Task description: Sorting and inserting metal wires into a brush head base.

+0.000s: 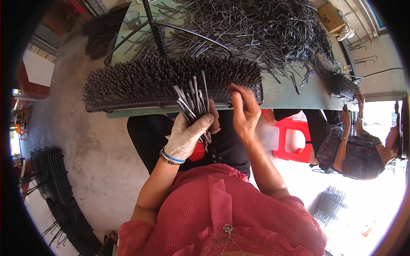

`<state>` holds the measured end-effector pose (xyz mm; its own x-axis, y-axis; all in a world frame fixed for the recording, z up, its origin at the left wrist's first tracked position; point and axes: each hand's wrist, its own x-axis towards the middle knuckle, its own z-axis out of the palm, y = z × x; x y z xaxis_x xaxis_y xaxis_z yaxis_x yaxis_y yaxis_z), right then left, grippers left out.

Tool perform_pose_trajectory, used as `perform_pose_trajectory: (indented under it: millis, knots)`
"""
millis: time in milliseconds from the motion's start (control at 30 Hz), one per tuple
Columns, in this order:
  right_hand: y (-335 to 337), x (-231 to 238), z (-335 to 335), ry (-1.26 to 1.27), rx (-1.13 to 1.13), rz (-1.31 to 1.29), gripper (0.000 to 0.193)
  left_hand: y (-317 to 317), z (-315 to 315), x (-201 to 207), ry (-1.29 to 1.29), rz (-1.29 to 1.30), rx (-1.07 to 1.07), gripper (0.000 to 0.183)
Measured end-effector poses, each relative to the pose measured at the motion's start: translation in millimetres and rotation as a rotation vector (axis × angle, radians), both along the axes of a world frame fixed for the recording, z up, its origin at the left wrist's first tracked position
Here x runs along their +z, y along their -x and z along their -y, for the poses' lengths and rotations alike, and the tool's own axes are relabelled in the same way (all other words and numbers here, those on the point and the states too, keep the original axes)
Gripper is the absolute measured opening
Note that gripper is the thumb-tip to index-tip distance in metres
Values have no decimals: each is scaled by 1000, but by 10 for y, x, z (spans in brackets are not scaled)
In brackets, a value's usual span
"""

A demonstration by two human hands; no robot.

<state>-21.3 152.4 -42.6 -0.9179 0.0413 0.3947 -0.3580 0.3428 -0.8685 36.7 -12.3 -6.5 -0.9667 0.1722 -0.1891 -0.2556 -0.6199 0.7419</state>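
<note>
My left hand (188,138), in a pale work glove, is closed round a bundle of thin metal rods (192,100) that fan upward. Just right of it, my bare right hand (247,112) is raised with thumb and fingertips drawn together; whatever is between them is too small or blurred to make out. Both are at the near side of a long dark perforated rack (171,103), packed with upright dark metal pins (141,79). This rack rests along the table's near edge, and a bent black metal frame (156,34) rises behind it.
A large heap of loose metal rods (256,30) covers much of the green table (290,91). A glass cup (132,19) stands at the far left, a cardboard box (331,19) at the far right. At right, a co-worker (354,149) handles another rack near a red stool (292,138). Dark racks (55,183) lie at left.
</note>
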Motion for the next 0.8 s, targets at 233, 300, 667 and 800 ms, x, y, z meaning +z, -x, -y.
perform_pose_trajectory:
  millis: [233,300,667,800]
  knots:
    - [-447,-475,418,1682,457,931,48,-40,-377,-567,268,-250,190,31]
    - [-466,-555,411,1685,423,892,45,-46,-381,-585,239,-187,173,24]
    - [-391,-151,214,611,240,996,45,50,-52,-597,-6,140,36,23]
    - [-287,-204,176,132,138,351,32,15,17,-575,90,76,-29,22]
